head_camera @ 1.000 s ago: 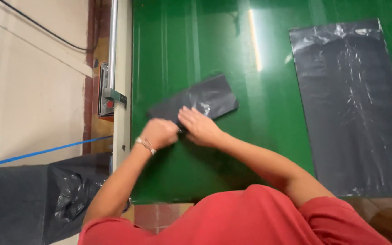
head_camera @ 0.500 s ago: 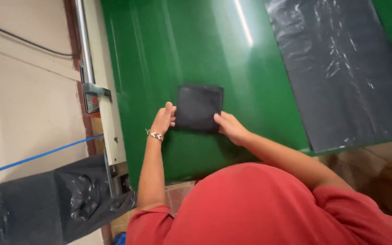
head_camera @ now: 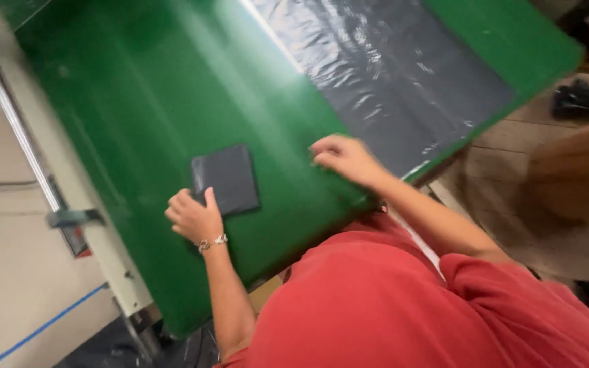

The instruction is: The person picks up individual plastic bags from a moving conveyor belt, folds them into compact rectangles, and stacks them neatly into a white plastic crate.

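My left hand [head_camera: 194, 217] sits left of centre in the frame, fingers curled loosely, thumb and fingertips resting on the lower left corner of the folded black plastic square [head_camera: 226, 178]. It presses on that corner rather than lifting it; the square lies flat on the green table [head_camera: 138, 102]. A beaded bracelet [head_camera: 211, 242] circles my wrist, and my forearm runs down toward the bottom edge of the frame.

My right hand [head_camera: 343, 158] is right of centre, well apart from the folded square, with nothing in it. Its fingers are bent and spread a little, tips down on the green surface just beside the near edge of the flat grey-black plastic sheet [head_camera: 390, 75]. Whether they touch that sheet I cannot tell; the hand is blurred. The forearm slants down to the right into my red shirt [head_camera: 403, 307], which hides the table's near edge.

The big sheet stretches shiny and wrinkled across the upper middle and upper right, cut off by the top of the frame. At lower left, a blue line [head_camera: 42, 327] crosses the pale floor. A dark bundle at far right is too blurred to name.
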